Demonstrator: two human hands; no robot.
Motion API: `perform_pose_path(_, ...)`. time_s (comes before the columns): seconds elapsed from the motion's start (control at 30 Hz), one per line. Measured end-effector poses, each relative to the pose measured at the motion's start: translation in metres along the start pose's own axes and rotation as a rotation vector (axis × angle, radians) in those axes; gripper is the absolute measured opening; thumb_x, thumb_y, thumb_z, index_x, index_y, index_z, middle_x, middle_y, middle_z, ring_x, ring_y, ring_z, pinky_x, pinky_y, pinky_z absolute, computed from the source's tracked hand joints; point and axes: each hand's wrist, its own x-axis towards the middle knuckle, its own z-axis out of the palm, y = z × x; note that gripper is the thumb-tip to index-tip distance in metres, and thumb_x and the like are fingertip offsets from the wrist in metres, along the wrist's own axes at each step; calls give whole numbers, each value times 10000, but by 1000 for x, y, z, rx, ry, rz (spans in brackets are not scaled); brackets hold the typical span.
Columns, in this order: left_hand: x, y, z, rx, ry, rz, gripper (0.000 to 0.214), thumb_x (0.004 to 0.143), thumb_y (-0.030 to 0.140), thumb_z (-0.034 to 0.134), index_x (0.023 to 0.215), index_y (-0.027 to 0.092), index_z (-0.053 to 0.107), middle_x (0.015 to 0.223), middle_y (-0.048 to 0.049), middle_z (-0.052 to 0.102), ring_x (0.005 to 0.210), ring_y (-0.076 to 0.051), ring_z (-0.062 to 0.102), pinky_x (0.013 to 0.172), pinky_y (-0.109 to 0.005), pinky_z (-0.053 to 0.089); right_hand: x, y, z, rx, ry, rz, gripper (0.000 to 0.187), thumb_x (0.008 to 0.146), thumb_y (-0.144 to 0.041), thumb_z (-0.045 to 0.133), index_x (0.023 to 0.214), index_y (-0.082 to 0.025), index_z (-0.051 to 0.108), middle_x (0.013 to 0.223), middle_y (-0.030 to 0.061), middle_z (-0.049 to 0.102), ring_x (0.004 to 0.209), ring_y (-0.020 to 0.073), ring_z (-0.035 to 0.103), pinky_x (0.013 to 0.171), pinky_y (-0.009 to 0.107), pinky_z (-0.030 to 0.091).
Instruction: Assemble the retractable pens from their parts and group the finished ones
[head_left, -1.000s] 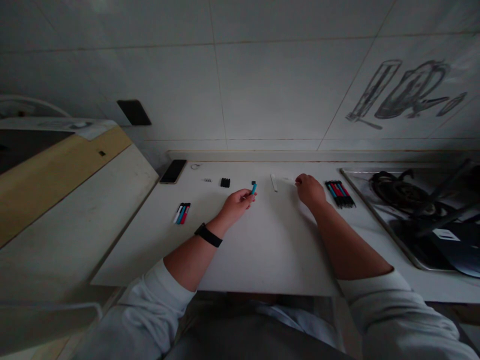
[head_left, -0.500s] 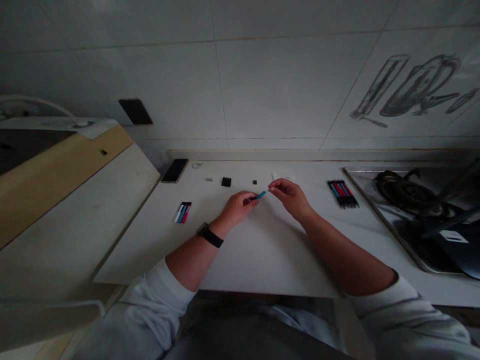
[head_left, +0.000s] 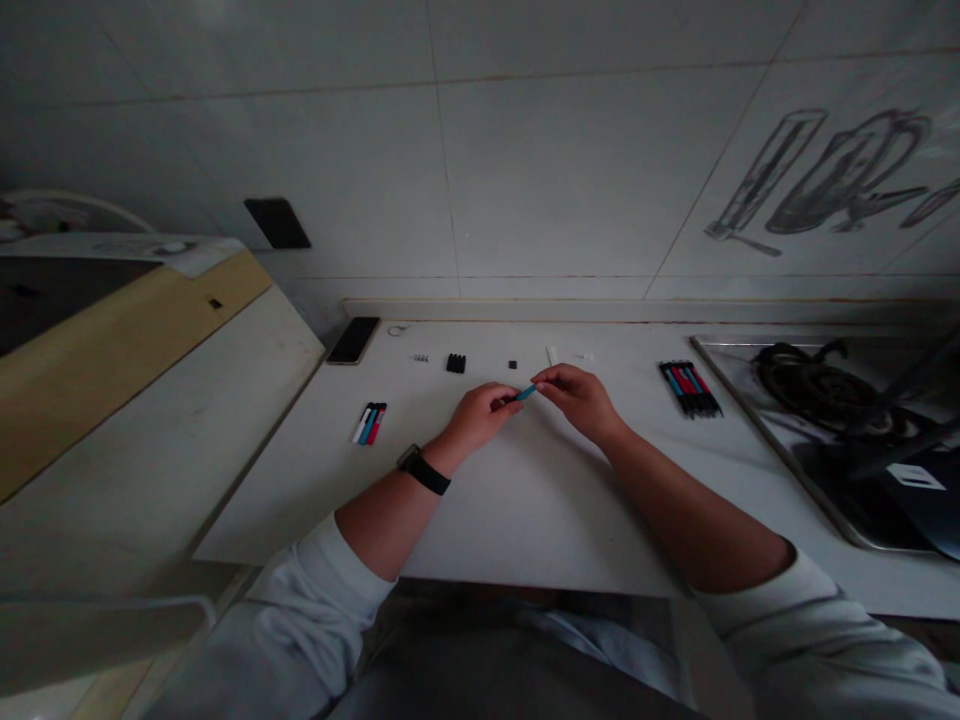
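Over the middle of the white counter, my left hand [head_left: 480,412] is closed around a blue pen barrel [head_left: 526,392], which slants up to the right. The fingertips of my right hand [head_left: 576,392] are pinched at the barrel's upper end; whatever small piece they hold there is hidden. Behind the hands lie several black pen parts [head_left: 456,364] in a block, some springs [head_left: 421,358] and a little dark group of parts [head_left: 513,365]. Thin white sticks [head_left: 552,355] and tiny clear pieces [head_left: 584,357] lie just beyond my right hand.
White, blue and red barrels [head_left: 369,424] lie at the left. A row of red, blue and black pens [head_left: 690,390] is on the right, beside a gas stove [head_left: 817,400]. A phone [head_left: 353,341] and a ring [head_left: 397,330] lie at the back left.
My right fingertips have moved left and now meet the upper end of the blue barrel; before, there was a small gap. My left hand still holds the barrel.
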Motion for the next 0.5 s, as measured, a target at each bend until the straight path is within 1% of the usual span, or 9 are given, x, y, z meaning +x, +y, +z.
perform_pose_path(0.07, 0, -1, 1, -25, 7, -3, 180, 926, 321, 696, 1045, 204, 765, 1015, -54, 756, 901, -184, 682, 817, -305, 516, -1, -1, 0, -2, -26, -10, 295, 884, -498, 711, 1004, -238, 780, 982, 70, 754, 902, 204, 693, 862, 362, 542)
perform_pose_path(0.2, 0, 0, 2, -84, 11, 13, 194, 924, 322, 698, 1061, 199, 758, 1029, -60, 760, 928, -186, 690, 844, -308, 523, -2, -4, 2, 145, -103, 38, 349, 847, -473, 756, 1113, -247, 761, 1016, 61, 756, 908, 192, 704, 887, 363, 553)
perform_pose_path(0.27, -1, 2, 2, -109, 5, 26, 187, 920, 317, 701, 1047, 191, 757, 1028, -63, 760, 923, -183, 690, 849, -307, 523, -2, -6, 4, 202, -133, 66, 340, 821, -469, 780, 1072, -240, 761, 993, 55, 759, 901, 191, 707, 899, 369, 554)
perform_pose_path(0.37, -2, 5, 3, -137, -18, 18, 203, 917, 328, 704, 1042, 176, 753, 1006, -68, 762, 887, -179, 688, 829, -303, 526, -2, -10, 5, 272, -155, 73, 291, 804, -472, 796, 959, -230, 754, 948, 44, 757, 899, 191, 701, 905, 374, 551)
perform_pose_path(0.43, -2, 6, 3, -124, -28, -4, 234, 922, 365, 700, 1042, 170, 751, 966, -63, 761, 847, -176, 682, 795, -298, 525, -2, -12, 4, 322, -128, 81, 287, 798, -476, 806, 931, -230, 739, 924, 36, 747, 885, 185, 689, 888, 370, 552)
perform_pose_path(0.5, -3, 6, 2, -87, -32, -20, 257, 936, 399, 681, 1033, 173, 754, 939, -55, 758, 824, -174, 676, 771, -294, 521, -1, -14, 3, 370, -85, 101, 300, 795, -483, 813, 930, -232, 722, 943, 37, 742, 887, 182, 681, 871, 368, 556)
